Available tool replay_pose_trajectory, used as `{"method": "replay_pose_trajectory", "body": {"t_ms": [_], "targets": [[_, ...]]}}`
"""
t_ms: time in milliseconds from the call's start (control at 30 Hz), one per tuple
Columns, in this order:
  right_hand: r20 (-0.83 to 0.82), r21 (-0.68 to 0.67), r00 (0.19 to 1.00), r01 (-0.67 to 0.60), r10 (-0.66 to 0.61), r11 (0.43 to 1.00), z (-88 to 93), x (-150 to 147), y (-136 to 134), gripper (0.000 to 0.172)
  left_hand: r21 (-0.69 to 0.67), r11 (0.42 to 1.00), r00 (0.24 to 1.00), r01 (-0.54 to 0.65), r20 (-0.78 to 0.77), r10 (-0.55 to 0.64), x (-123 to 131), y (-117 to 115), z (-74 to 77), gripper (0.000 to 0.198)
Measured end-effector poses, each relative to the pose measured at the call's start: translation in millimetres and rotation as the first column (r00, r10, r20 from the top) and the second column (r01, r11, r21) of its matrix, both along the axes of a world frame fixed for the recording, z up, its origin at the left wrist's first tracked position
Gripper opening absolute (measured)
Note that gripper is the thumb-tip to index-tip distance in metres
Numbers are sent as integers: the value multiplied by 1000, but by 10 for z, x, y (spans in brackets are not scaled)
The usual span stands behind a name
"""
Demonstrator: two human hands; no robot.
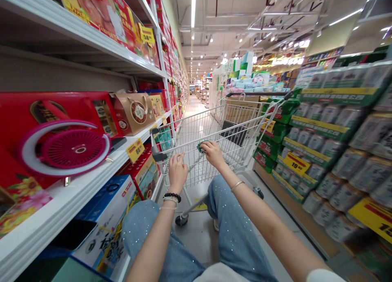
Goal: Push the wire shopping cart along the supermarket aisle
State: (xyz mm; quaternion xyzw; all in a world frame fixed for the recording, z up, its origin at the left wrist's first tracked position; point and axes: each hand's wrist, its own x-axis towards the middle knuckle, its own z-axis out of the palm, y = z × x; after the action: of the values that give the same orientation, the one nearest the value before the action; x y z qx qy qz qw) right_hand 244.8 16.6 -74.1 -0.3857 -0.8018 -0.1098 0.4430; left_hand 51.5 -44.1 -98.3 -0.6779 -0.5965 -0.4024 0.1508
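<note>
View: head, looking down a supermarket aisle.
Left hand (pixel 177 172): curled in a narrow grip on the push bar (pixel 157 150) of a wire shopping cart (pixel 191 127).
Right hand (pixel 213 154): closed on the same bar, touching a small green item (pixel 201 146).
Left shelves (pixel 76 184): red gift boxes, a pink fan (pixel 75 148).
Right side: stacked cases of canned drinks (pixel 346 163).

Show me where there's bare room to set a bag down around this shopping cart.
Bare floor runs between the shopping cart and the stacked cans on the right, and the aisle floor opens ahead. The basket has room beyond the right hand. It's crowded along the left shelf, packed with red gift boxes.
</note>
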Motion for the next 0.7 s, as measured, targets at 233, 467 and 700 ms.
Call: {"method": "replay_pose_trajectory", "body": {"t_ms": [233, 467, 700], "targets": [[-64, 60, 997, 44, -40, 997, -62, -32, -2, 52, 3, 1000, 1000, 6, 7, -6, -14, -6, -10, 54], [-34, 46, 999, -22, 24, 999, 33, 75, 31, 50, 12, 1000, 1000, 12, 16, -12, -23, -22, 0, 52], [-25, 52, 998, -57, 58, 997, -45, 101, 67, 52, 18, 1000, 1000, 5, 21, -5, -28, -7, -12, 51]]}}
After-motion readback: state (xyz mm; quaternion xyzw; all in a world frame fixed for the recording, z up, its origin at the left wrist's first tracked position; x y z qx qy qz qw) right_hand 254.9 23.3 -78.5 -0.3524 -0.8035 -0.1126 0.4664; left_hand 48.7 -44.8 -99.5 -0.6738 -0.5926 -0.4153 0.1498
